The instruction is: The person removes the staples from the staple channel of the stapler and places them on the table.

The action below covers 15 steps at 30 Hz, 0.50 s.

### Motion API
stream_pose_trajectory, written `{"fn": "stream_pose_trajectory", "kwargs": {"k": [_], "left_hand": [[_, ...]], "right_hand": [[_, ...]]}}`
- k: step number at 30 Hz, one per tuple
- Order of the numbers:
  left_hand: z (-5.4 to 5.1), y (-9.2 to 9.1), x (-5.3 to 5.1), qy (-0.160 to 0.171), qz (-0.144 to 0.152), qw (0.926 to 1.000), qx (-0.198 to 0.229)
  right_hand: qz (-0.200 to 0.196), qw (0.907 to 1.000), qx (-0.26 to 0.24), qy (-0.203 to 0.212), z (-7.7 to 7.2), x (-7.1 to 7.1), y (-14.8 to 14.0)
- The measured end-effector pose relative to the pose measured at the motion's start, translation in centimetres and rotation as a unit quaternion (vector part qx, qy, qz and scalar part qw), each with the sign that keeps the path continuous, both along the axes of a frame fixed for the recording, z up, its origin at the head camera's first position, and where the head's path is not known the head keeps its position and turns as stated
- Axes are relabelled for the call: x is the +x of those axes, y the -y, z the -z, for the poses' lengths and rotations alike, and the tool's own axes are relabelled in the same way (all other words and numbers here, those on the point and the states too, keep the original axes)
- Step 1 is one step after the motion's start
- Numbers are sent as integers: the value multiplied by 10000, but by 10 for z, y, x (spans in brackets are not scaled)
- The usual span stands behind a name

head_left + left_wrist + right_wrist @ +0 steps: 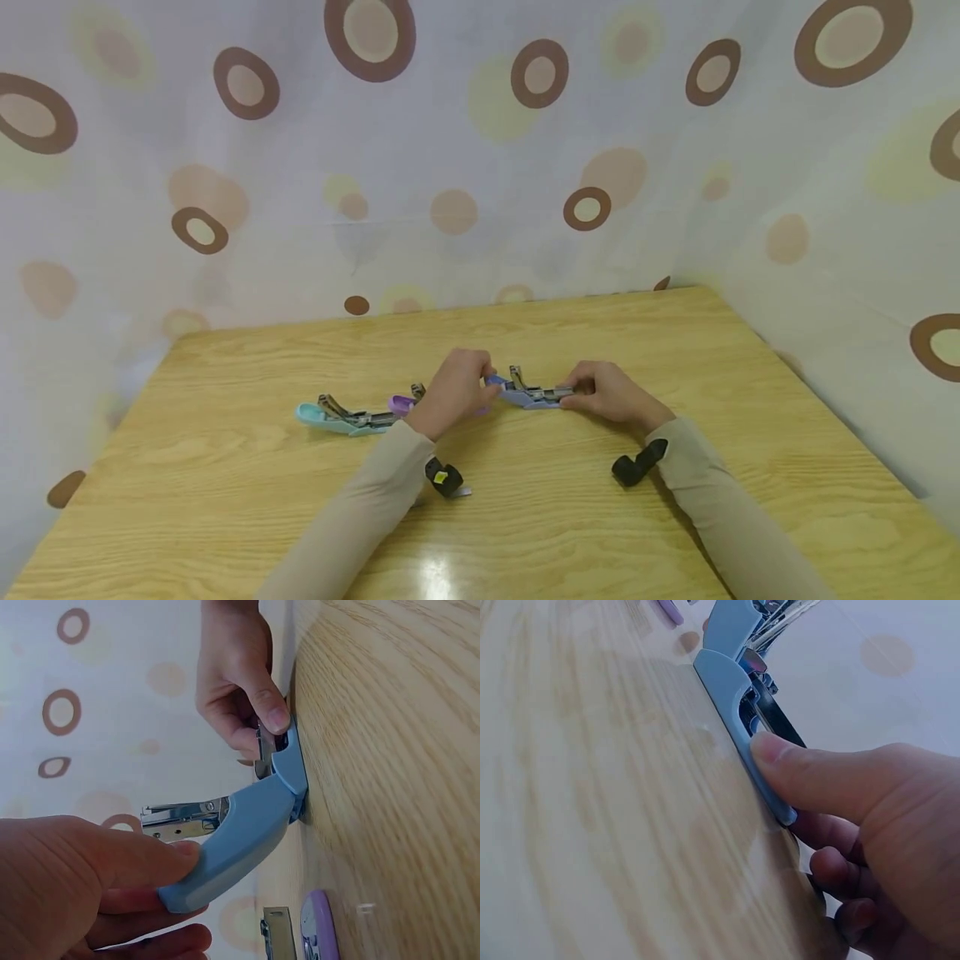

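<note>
A blue stapler [528, 400] is folded wide open on the table, its metal magazine exposed. My left hand [453, 393] pinches the raised top cover between thumb and fingers, as the left wrist view shows on the blue stapler [247, 832]. At the other end, my right hand [611, 393] grips the tip of the base, with the thumb on its upper side in the right wrist view. Just left of it lies a purple stapler [401, 405], opened up and partly hidden behind my left hand. Further left rests a teal stapler [330, 421], also opened, its metal part sticking up.
A wood-grain table [562, 517] carries everything. Behind it and on the right hangs a white curtain [450, 150] with brown and beige circles. A small pale, flat piece [463, 492] lies near my left wrist, partly covered by the wrist camera [444, 479].
</note>
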<state>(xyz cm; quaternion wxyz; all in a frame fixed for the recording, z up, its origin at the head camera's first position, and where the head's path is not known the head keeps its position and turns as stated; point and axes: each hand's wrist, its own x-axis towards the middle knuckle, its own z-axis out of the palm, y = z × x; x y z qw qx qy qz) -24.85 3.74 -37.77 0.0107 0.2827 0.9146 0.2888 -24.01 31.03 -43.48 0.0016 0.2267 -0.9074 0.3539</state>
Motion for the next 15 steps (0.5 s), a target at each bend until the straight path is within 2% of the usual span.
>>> {"fn": "stream_pose_trajectory", "kwargs": {"k": [10,15], "left_hand": [[-1,0,0,-49,113,9997,195],[0,2,0,-56,124,9996,241]], "right_hand": [[-216,9997,-82,-17,1,1,2],[-527,9983,-237,68,-2,3,10]]}}
